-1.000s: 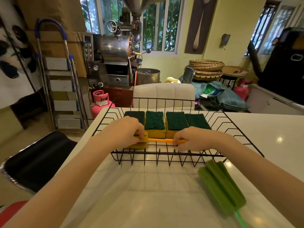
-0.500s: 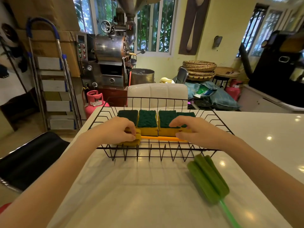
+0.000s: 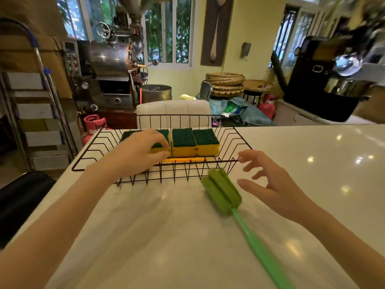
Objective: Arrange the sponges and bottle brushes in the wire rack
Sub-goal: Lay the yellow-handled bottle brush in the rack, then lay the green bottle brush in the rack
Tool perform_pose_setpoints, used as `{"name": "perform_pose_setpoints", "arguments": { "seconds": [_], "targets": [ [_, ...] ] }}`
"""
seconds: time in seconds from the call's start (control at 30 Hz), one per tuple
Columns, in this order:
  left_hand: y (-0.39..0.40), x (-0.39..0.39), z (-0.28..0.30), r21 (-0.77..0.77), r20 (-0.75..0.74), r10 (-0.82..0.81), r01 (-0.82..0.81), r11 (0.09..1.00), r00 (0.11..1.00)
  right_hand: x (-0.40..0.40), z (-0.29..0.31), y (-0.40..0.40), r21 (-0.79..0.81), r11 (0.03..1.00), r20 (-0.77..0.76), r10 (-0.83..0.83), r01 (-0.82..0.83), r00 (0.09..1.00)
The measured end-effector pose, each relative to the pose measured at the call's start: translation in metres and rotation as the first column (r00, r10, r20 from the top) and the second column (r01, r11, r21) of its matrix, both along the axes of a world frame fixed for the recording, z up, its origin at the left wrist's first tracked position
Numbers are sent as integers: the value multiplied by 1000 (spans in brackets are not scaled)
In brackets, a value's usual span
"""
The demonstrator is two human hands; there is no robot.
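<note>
One bottle brush, the green bottle brush (image 3: pixel 224 190), is left outside the wire rack (image 3: pixel 133 176), lying on the white table (image 3: pixel 312 163) with its foam head beside the rack's front wall. The right hand (image 3: pixel 273 184) is held above it, fingers spread, grasping nothing. The left hand (image 3: pixel 137 153) is curled over a sponge (image 3: pixel 164 142) inside the rack. Low weight is expected; the foam head should compress, so the stiff handle is judged the better grip.

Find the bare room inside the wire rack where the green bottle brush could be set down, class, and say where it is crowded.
Crowded: the sponges fill the back, with the orange brush and left hand just before them. Free: the wire rack's right end beyond the last sponge, and the countertop in front, left of the green bottle brush.
</note>
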State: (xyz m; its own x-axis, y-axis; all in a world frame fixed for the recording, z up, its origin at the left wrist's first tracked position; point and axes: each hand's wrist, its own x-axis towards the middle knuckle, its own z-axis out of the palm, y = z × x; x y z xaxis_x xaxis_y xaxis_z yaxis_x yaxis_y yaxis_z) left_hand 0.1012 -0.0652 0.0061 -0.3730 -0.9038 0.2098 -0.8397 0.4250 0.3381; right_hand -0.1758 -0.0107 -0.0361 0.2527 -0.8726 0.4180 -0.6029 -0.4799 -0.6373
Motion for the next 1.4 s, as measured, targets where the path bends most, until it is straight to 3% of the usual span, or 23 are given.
{"name": "perform_pose_setpoints", "arguments": {
  "seconds": [0.2,0.3,0.4,0.53,0.67,0.9,1.07,1.2,1.3,1.4],
  "targets": [
    [35,-64,-17,-164,-34,-242,233,959,970,-8,-12,15,318,948,127,-74,30,989],
    [46,-84,-35,-164,28,-339,339,926,940,-9,-11,20,492,871,110,-59,-3,992],
    [51,-96,-56,-214,166,-365,395,894,916,-10,-9,25,570,821,49,0,-28,999],
    [43,-97,-80,-290,281,-307,386,876,909,-9,-12,27,529,848,-80,26,20,996],
    [38,-94,-87,-289,219,-310,365,885,925,-7,-18,25,427,896,-352,39,123,935],
    [38,-93,-99,-380,168,-254,300,875,953,-8,-18,27,350,933,-406,68,85,911],
    [40,-91,-95,-495,68,-268,266,827,961,-10,-22,26,350,934,-255,16,76,967],
    [50,-92,-80,-688,0,-356,258,678,935,-7,-15,32,457,889,9,39,-39,999],
    [51,-93,-62,-779,68,-370,281,561,926,-4,-10,35,462,879,143,55,-116,988],
    [43,-89,-43,-805,121,-337,291,517,934,5,-3,28,395,907,217,64,-147,974]
  ]
}}
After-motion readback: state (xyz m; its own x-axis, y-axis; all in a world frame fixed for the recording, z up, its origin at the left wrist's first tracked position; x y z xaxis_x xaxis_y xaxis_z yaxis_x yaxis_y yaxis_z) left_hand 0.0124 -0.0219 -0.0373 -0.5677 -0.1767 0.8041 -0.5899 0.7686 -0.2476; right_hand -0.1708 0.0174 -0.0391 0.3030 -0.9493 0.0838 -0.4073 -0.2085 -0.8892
